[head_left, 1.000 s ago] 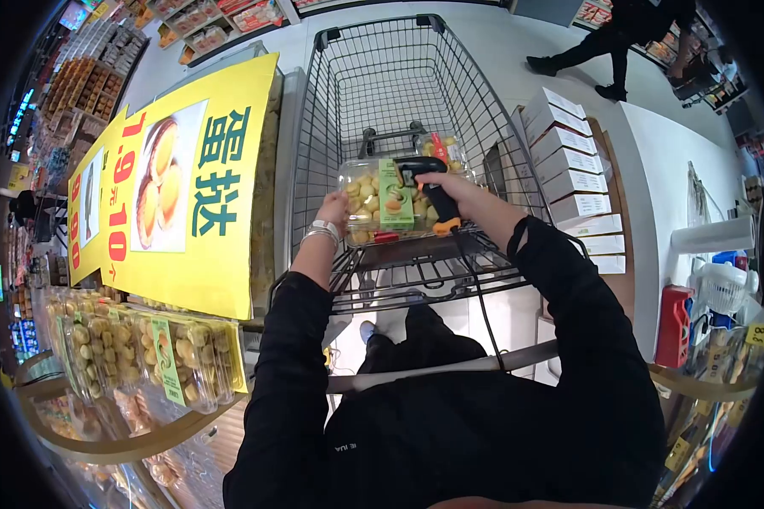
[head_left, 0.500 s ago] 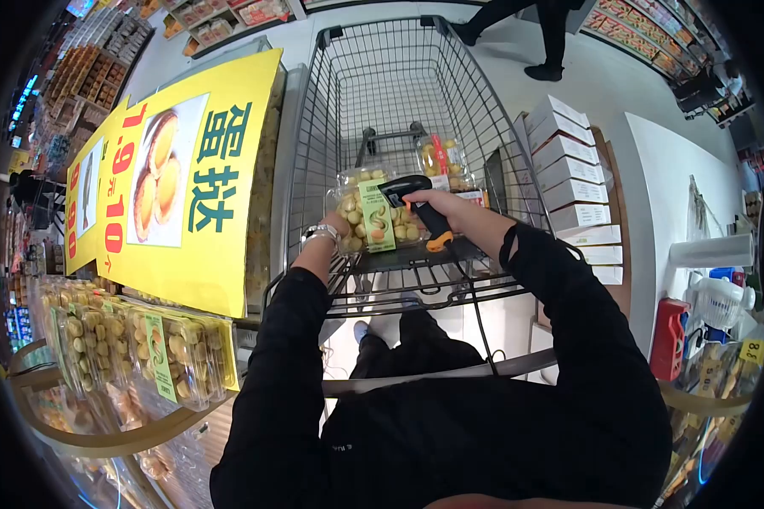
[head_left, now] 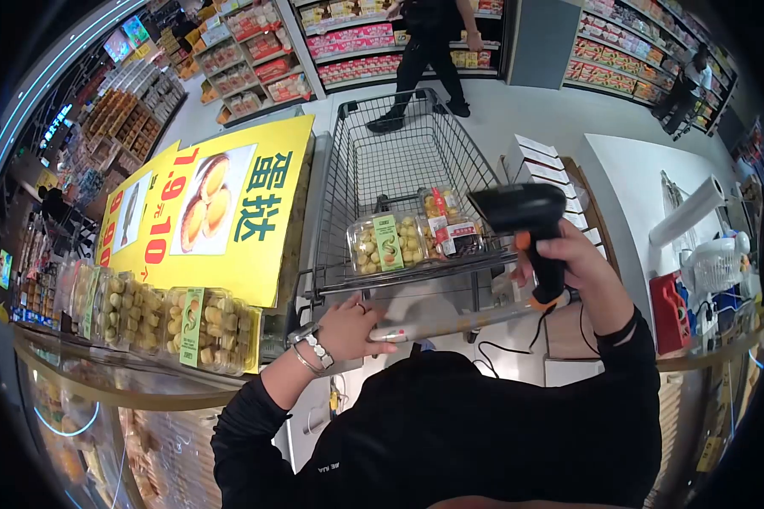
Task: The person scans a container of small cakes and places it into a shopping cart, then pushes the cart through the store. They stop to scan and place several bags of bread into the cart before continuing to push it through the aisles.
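Observation:
My right hand (head_left: 575,254) is wrapped around the grip of a black and orange barcode scanner (head_left: 526,212), raised over the right side of the shopping cart (head_left: 390,140). A cable trails beneath it. My left hand (head_left: 348,329), with a bracelet at the wrist, rests at the left end of the cart's handle bar (head_left: 450,324), fingers stretched and thumb apart. Inside the cart sits a clear box of small round pastries (head_left: 387,244) with a green label. Beside it are a red-tagged clear box (head_left: 437,204) and a package with a red and white label (head_left: 458,235).
To the left, a yellow price sign (head_left: 221,204) stands above more clear pastry boxes (head_left: 199,331). White boxes (head_left: 535,157) and a white counter (head_left: 628,195) with a red container (head_left: 672,312) are at right. A person (head_left: 430,55) walks beyond the cart.
My view has tilted up. My left hand has left the pastry box and moved back to the handle bar. My right hand has lifted the scanner up and to the right.

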### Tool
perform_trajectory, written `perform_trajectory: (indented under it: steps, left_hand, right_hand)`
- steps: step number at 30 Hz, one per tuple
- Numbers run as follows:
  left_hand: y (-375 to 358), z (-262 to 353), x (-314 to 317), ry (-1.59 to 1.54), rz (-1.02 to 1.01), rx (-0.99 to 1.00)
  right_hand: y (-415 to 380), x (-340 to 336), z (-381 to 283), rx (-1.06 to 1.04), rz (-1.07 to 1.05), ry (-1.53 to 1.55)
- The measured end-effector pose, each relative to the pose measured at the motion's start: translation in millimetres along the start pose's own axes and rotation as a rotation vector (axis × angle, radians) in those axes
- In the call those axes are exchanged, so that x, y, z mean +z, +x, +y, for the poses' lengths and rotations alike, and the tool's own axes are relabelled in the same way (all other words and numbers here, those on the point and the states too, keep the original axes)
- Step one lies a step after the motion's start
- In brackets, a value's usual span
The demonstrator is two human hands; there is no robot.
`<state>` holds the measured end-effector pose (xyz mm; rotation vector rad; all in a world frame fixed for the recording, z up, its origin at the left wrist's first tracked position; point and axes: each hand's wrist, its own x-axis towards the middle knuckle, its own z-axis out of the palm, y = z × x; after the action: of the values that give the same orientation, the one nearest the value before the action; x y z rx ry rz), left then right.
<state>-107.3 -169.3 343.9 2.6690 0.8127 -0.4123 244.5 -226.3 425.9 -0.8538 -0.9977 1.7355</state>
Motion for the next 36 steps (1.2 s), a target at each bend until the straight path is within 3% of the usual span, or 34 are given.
perform_trajectory:
  steps: [1,2,3,4,6,8,10,16,24,29,36]
  left_hand:
    - [-1,-1,9,-0.31,-0.173,-0.129]
    - [-8,11,3,-0.213,-0.024,-0.158]
    - [-10,16,4,-0.167,0.006,-0.188]
    - [-11,18,8,-0.125,0.03,-0.217]
    - [-9,21,18,-0.032,0.115,-0.244]
    - [-13,22,27,-0.034,0.215,-0.258]
    - [-22,29,29,0.0,0.269,-0.285]
    - [-47,50,44,0.049,0.277,-0.431]
    - [-91,105,65,0.09,0.253,-0.486]
    - [-115,148,81,0.085,0.265,-0.503]
    - [-152,209,104,0.08,0.283,-0.518]
  right_hand:
    - [-22,4,11,-0.054,0.076,-0.198]
    - [-41,4,26,-0.106,0.156,-0.395]
    - [-59,3,39,0.065,0.209,-0.578]
    - [-66,6,51,0.08,0.167,-0.812]
    - [-80,6,88,-0.295,0.162,-1.349]
    - [-83,18,91,-0.126,0.128,-1.301]
    - [-83,4,111,-0.127,0.167,-1.348]
    - [-107,27,136,-0.162,0.294,-1.539]
    - [-170,54,154,-0.225,0.215,-1.797]
    - [-220,67,161,-0.36,0.178,-1.795]
    - [-294,91,168,-0.36,0.141,-1.779]
